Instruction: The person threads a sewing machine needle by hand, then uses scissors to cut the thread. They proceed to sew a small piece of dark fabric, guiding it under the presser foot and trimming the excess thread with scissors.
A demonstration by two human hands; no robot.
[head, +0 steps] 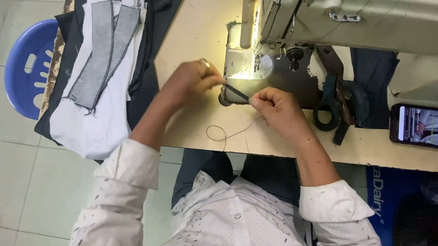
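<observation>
A narrow dark fabric strip [237, 92] stretches between my two hands in front of the sewing machine [353, 16]. My left hand [192, 79], with a ring on one finger, pinches the strip's far end by the lit needle area [248, 66]. The near end is pinched in my right hand [276, 107]. A loose thread [224, 134] curls on the wooden table [194, 29] just below my hands.
Grey fabric pieces with stitched edges [102, 49] lie on white and dark cloth at the table's left. Large scissors [340, 101] rest right of the machine, beside a phone [425, 127] with a lit screen. A blue plastic stool [29, 68] stands on the tiled floor.
</observation>
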